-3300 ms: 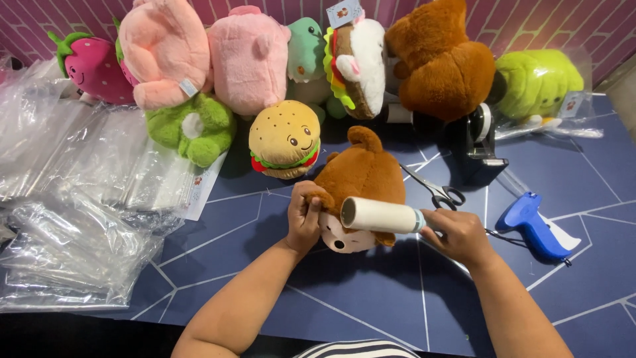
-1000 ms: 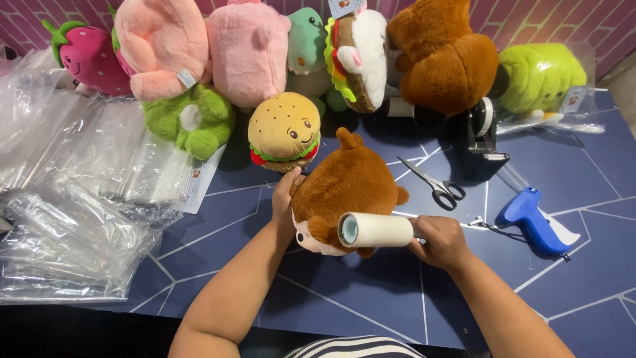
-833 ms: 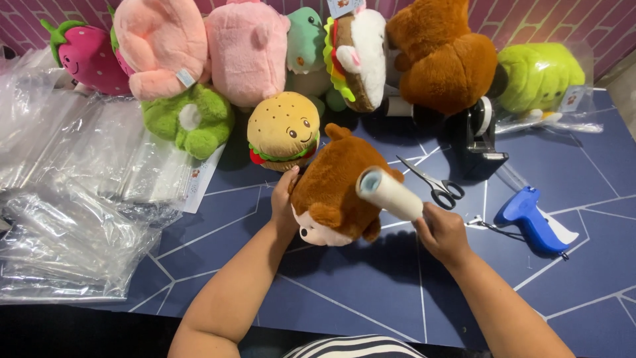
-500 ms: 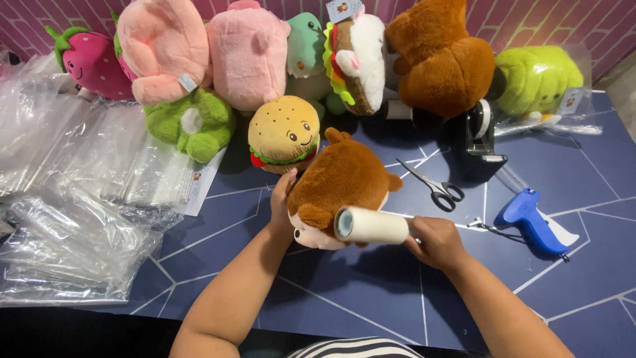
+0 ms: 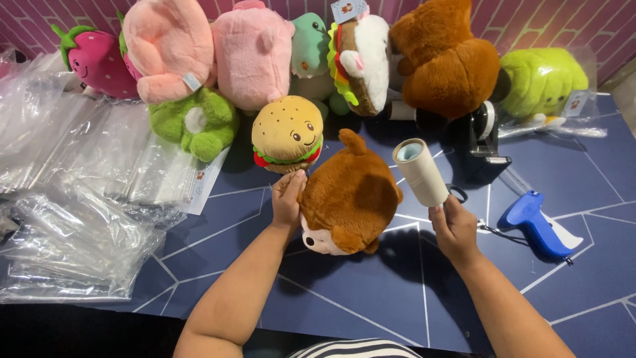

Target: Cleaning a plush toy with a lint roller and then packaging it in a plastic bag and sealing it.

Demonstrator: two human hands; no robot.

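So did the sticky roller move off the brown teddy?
Yes. The lint roller in the right hand lay across the brown plush half a second ago; now it is lifted off, tilted up nearer the black tape dispenser.

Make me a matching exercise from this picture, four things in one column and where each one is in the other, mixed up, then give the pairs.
1. lint roller
2. brown plush
3. blue tagging gun
4. clear bags

A. piled at the table's left side
B. lying on the table right of the right hand
C. lifted in the right hand
D. steadied by the left hand

Pairs: 1-C, 2-D, 3-B, 4-A
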